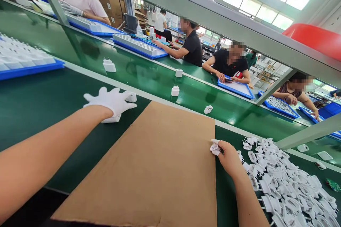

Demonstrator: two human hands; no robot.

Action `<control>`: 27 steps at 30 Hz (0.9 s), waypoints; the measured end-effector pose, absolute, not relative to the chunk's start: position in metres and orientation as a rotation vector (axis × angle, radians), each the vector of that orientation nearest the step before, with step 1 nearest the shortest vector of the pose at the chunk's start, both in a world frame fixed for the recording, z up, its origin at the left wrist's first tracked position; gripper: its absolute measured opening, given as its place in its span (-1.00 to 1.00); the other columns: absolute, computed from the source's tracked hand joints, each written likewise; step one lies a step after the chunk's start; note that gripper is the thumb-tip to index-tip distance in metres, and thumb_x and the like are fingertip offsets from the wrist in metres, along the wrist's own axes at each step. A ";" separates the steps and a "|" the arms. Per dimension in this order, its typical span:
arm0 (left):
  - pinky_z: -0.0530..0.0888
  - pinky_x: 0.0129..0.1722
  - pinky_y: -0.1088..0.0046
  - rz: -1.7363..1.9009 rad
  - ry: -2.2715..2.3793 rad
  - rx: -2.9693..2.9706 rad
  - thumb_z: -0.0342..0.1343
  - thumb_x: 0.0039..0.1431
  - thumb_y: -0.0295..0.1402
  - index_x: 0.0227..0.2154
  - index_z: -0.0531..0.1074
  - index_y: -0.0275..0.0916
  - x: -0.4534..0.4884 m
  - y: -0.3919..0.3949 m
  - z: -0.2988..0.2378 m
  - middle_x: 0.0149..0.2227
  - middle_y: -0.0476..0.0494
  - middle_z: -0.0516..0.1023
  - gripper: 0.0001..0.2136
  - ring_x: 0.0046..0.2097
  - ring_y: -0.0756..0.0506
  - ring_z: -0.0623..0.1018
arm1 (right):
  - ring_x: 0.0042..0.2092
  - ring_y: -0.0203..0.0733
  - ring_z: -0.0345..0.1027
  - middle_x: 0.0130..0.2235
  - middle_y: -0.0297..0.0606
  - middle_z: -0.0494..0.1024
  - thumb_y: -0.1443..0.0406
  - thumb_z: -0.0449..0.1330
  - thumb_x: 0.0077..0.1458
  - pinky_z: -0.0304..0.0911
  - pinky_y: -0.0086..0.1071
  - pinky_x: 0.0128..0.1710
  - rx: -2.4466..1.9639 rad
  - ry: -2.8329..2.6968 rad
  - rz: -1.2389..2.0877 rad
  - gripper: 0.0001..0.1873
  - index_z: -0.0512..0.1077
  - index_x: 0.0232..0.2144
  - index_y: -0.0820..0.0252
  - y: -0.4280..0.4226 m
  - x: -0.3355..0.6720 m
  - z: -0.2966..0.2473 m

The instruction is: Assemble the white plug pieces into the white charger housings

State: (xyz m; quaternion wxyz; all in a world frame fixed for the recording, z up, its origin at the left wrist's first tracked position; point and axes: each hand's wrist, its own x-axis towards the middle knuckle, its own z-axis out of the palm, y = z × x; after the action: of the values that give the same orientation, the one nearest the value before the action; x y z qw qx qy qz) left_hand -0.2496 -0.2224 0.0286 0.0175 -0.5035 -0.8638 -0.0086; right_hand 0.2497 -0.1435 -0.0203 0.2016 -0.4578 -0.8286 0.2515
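Head view: gloved left hand (pixel 110 101), 10 o'clock, splayed flat on white adapter (pixel 112 119); right hand (pixel 229 156), 4 o'clock, pinches plug part (pixel 214 147) at cardboard (pixel 160 163) edge.

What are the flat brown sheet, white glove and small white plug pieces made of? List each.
Flat brown sheet: likely cardboard, matt, creased. White glove on the left hand: soft fabric, probably cotton. Small white plug pieces, one pinched in the right hand: smooth, glossy, apparently moulded plastic.

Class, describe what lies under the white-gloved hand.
Under the gloved left hand, a white plastic part peeks out below the palm on the green belt; a second white part shows by the fingers. Their covered portions are hidden.
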 end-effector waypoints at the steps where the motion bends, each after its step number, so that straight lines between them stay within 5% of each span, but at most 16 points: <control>1: 0.12 0.15 -0.51 0.013 -2.700 -1.498 0.03 0.35 0.07 0.21 0.48 -0.12 -0.239 -0.219 0.040 0.25 -0.42 0.41 -0.47 0.30 -0.56 0.22 | 0.05 0.05 0.52 -0.05 -0.15 0.66 0.36 0.09 0.12 0.39 0.01 0.12 -1.278 -2.320 0.672 -0.62 0.58 -0.06 0.07 -0.145 0.250 -0.019; 3: 0.01 0.25 -0.46 0.014 -2.576 -1.518 -0.03 0.39 0.07 0.26 0.45 -0.15 -0.214 -0.202 0.056 0.36 -0.42 0.29 -0.43 0.38 -0.56 0.12 | 0.06 0.00 0.53 0.00 -0.16 0.65 0.33 0.04 0.22 0.39 -0.02 0.15 -1.270 -2.268 0.695 -0.60 0.52 0.04 0.05 -0.145 0.248 -0.018; 6: 0.10 0.37 -0.08 -0.173 -2.313 -1.865 0.04 0.37 -0.09 0.31 0.39 -0.19 -0.168 -0.155 0.061 0.41 -0.31 0.25 -0.47 0.42 -0.41 0.15 | -0.03 -0.08 0.57 -0.05 -0.19 0.66 0.27 0.09 0.25 0.44 -0.12 0.08 -1.254 -2.120 0.830 -0.57 0.37 0.16 0.09 -0.144 0.246 -0.020; 10: 0.24 0.36 0.23 -0.441 -2.234 -2.302 0.06 0.32 -0.09 0.40 0.26 -0.13 -0.098 -0.078 0.036 0.43 -0.17 0.28 -0.38 0.39 -0.27 0.30 | -0.16 -0.09 0.56 -0.16 -0.23 0.67 0.21 0.23 0.17 0.46 -0.20 -0.07 -1.285 -2.036 0.820 -0.76 0.50 -0.11 0.09 -0.140 0.246 -0.022; 14: 0.36 0.29 0.25 -0.418 -2.185 -2.470 0.21 0.14 -0.20 0.49 0.08 -0.14 -0.047 -0.022 0.010 0.53 -0.22 0.06 -0.15 0.34 -0.32 0.38 | -0.15 -0.10 0.51 -0.19 -0.18 0.61 0.23 0.19 0.21 0.43 -0.21 -0.06 -1.218 -2.163 0.698 -0.79 0.61 -0.18 0.10 -0.141 0.244 -0.022; 19: 0.44 0.17 0.31 -0.372 -2.223 -2.542 0.06 0.18 -0.35 0.18 0.52 -0.21 -0.036 0.002 0.005 0.26 -0.25 0.51 -0.50 0.16 -0.26 0.55 | -0.17 -0.12 0.47 -0.20 -0.18 0.61 0.12 0.28 0.13 0.42 -0.24 -0.13 -1.263 -1.921 0.975 -0.77 0.62 -0.27 0.12 -0.142 0.234 -0.023; 23: 0.49 0.02 0.38 -0.480 -2.263 -2.437 0.19 0.00 -0.33 0.02 0.58 -0.17 -0.028 -0.025 0.015 0.09 -0.15 0.61 -0.54 0.01 -0.22 0.61 | -0.24 -0.18 0.48 -0.25 -0.24 0.66 0.10 0.42 -0.10 0.39 -0.36 -0.28 -1.238 -1.422 1.485 -0.63 0.61 -0.24 0.16 -0.139 0.232 -0.019; 27: 0.48 -0.10 0.40 -0.450 -2.206 -2.571 0.19 0.00 -0.35 -0.16 0.59 -0.11 0.002 -0.093 0.012 -0.15 -0.04 0.67 -0.70 -0.09 -0.18 0.62 | -0.29 -0.25 0.48 -0.28 -0.25 0.66 0.13 0.48 -0.21 0.35 -0.43 -0.33 -1.230 -1.280 1.563 -0.57 0.61 -0.25 0.19 -0.141 0.231 -0.013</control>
State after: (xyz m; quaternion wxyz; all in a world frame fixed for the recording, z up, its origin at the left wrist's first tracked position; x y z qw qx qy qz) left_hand 0.0016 -0.0927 0.0119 -0.1376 -0.7452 -0.6393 -0.1305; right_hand 0.2309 -0.1414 -0.0130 0.3785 -0.4813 -0.5008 0.6117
